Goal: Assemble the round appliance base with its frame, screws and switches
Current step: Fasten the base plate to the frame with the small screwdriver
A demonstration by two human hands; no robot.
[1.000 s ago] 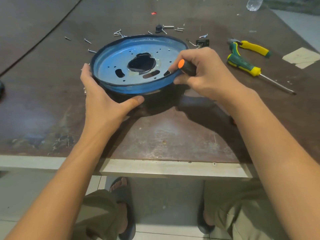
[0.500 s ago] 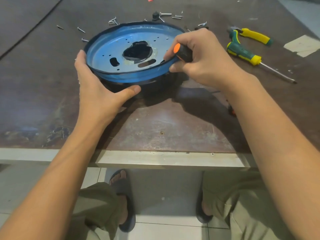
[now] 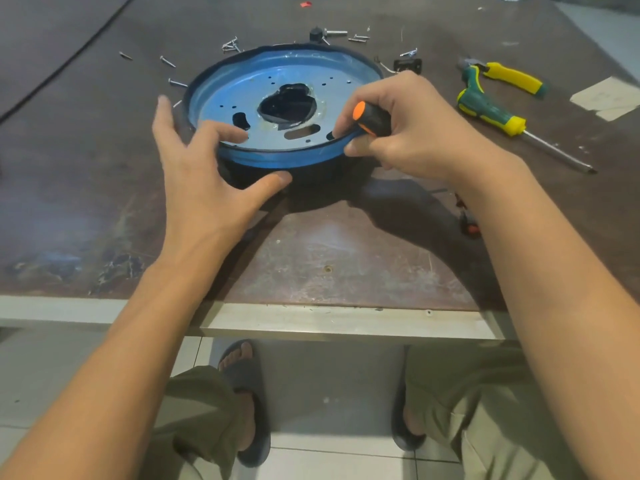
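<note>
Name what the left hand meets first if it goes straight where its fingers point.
Probably the blue round base: the left hand points across its near-left rim. Whether the fingers touch it yet is unclear.

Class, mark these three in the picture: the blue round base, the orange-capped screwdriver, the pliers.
blue round base (image 3: 284,157): head view, front rim.
orange-capped screwdriver (image 3: 370,119): head view, black handle.
pliers (image 3: 512,77): head view, yellow handle.
</note>
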